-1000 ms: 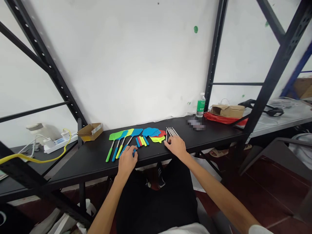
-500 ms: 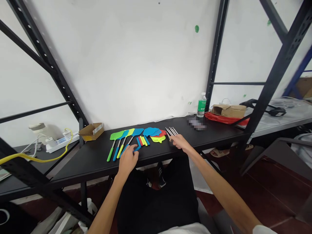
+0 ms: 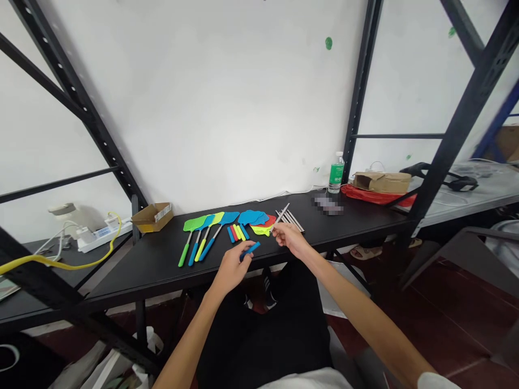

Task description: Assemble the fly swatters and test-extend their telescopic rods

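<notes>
A: What's different in the head view from half a second ago?

B: The left hand (image 3: pixel 232 268) has moved right, away from the four flyswatters (image 3: pixel 194 223), and has brought a blue handle (image 3: pixel 253 249) with it. Its fingers are closed around that handle, over the near edge of the table (image 3: pixel 154 260).

A: And the right hand (image 3: pixel 290 238)?

B: It was down at the cluster of rods. Now it pinches a single rod (image 3: pixel 281 214), slanting, its far end pointing up and to the right. The other rods (image 3: pixel 295 221) lie on the table just beside that hand.

A: Are the two pieces touching?

B: No, there's a clear gap between them. I'd judge that picking out this pair is done, though nothing is joined yet.

A: What about the spares?

B: The short handles (image 3: pixel 239 232) lie in a row, near the loose paddle heads (image 3: pixel 252 217), with neither hand on them.
</notes>
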`<state>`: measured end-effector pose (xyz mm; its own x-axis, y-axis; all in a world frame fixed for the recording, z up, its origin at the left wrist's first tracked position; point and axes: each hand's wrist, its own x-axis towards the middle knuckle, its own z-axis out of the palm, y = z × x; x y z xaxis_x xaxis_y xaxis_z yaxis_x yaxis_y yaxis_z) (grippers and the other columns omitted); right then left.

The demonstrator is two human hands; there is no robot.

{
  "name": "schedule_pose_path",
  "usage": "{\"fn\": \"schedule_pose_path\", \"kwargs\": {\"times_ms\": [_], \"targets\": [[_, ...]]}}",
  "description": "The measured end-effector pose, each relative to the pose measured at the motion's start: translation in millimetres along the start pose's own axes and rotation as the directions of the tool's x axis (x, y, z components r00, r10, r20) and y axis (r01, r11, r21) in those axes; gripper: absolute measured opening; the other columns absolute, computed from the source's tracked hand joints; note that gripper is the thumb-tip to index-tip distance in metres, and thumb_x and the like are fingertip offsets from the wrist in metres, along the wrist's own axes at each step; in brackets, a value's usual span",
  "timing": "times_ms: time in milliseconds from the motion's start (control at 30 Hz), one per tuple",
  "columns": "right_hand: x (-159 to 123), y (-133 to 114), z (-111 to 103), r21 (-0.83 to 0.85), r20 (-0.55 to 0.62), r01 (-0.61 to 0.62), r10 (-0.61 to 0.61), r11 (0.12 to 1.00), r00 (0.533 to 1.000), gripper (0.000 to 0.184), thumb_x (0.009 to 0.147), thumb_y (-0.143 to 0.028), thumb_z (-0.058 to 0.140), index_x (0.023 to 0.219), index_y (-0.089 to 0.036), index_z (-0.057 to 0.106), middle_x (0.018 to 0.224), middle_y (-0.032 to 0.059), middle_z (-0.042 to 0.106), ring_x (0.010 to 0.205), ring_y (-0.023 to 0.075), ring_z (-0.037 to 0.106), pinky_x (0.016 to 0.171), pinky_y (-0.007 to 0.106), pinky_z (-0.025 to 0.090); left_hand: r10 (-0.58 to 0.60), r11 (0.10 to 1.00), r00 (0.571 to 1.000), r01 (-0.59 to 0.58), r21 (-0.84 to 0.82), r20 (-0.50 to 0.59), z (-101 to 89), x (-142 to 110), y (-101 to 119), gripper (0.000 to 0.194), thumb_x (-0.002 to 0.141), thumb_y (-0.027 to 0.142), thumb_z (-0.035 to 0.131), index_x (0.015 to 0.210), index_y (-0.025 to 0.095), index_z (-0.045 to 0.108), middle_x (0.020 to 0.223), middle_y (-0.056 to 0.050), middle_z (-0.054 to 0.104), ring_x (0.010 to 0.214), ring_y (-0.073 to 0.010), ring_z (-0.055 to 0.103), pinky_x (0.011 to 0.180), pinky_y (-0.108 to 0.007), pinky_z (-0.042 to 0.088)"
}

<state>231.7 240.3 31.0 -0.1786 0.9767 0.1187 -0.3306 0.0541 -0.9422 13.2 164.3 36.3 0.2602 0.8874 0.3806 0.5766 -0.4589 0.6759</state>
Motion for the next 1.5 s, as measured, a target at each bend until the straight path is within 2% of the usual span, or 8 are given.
{"fn": "schedule_pose_path", "kwargs": {"times_ms": [133,367,600,833,1033,1300,1500], "targets": [[-7,3,11,-0.07,0.064,0.005,0.0,0.998,0.998,0.027,0.073,-0.042,0.07,0.073,-0.015,0.068,0.071,0.0032,0.066,0.048,0.0077,0.054,0.041,0.019,0.036,-0.037,0.988,0.997,0.047,-0.149,0.067,5.6,-1,6,0.038,0.09,0.026,0.046,0.125,0.021,0.059,0.093,-0.005,0.069,0.069,-0.0154,0.066,0.06,-0.025,0.048],[-8,9,14,-0.194,0.106,0.077,-0.057,0.978,0.993,0.03,0.076,-0.045,0.069,0.072,-0.015,0.067,0.074,0.0039,0.068,0.049,0.0073,0.054,0.041,0.018,0.037,-0.067,0.967,0.994,0.087,-0.241,0.09,6.5,-1,8,0.04,0.09,0.03,0.049,0.127,0.018,0.057,0.095,-0.007,0.067,0.071,-0.0161,0.068,0.061,-0.027,0.051],[-11,4,15,-0.265,0.147,0.167,-0.131,0.95,0.98,0.029,0.078,-0.044,0.067,0.071,-0.016,0.067,0.072,0.0037,0.067,0.049,0.0079,0.053,0.041,0.018,0.036,-0.089,0.942,0.99,0.12,-0.314,0.111,7.4,-1,11,0.041,0.09,0.032,0.051,0.128,0.017,0.057,0.095,-0.008,0.066,0.071,-0.0169,0.069,0.059,-0.026,0.052],[-15,5,16,-0.396,0.233,0.237,-0.152,0.887,0.96,0.028,0.08,-0.044,0.066,0.083,-0.017,0.072,0.073,0.005,0.068,0.052,0.0109,0.056,0.043,0.02,0.039,-0.093,0.929,0.989,0.129,-0.347,0.119,7.2,0,11,0.042,0.089,0.033,0.053,0.128,0.018,0.058,0.095,-0.007,0.065,0.069,-0.0168,0.068,0.057,-0.026,0.051],[-15,4,16,-0.299,0.274,0.191,-0.107,0.935,0.956,0.036,0.085,-0.048,0.06,0.1,-0.017,0.071,0.076,0.0041,0.067,0.053,0.0104,0.057,0.043,0.019,0.039,-0.112,0.862,0.987,0.153,-0.484,0.112,6.7,5,7,0.04,0.086,0.032,0.054,0.122,0.015,0.06,0.09,-0.006,0.063,0.068,-0.0159,0.066,0.061,-0.028,0.051],[-9,2,4,-0.213,0.211,0.141,-0.095,0.967,0.973,0.036,0.082,-0.046,0.063,0.105,-0.019,0.068,0.076,0.0019,0.066,0.052,0.0089,0.056,0.043,0.018,0.037,-0.226,0.701,0.974,0.176,-0.692,0.019,5.0,10,-11,0.035,0.078,0.028,0.06,0.111,0.015,0.063,0.083,-0.003,0.063,0.061,-0.0127,0.06,0.06,-0.027,0.046],[-5,5,1,-0.182,0.196,0.113,-0.077,0.977,0.978,0.035,0.081,-0.045,0.064,0.104,-0.019,0.069,0.074,0.0015,0.065,0.051,0.0086,0.055,0.043,0.018,0.036,-0.273,0.627,0.961,0.138,-0.767,-0.05,-2.7,9,-4,0.03,0.074,0.024,0.058,0.103,0.016,0.059,0.078,0.0,0.059,0.057,-0.0112,0.055,0.056,-0.026,0.043]]}}
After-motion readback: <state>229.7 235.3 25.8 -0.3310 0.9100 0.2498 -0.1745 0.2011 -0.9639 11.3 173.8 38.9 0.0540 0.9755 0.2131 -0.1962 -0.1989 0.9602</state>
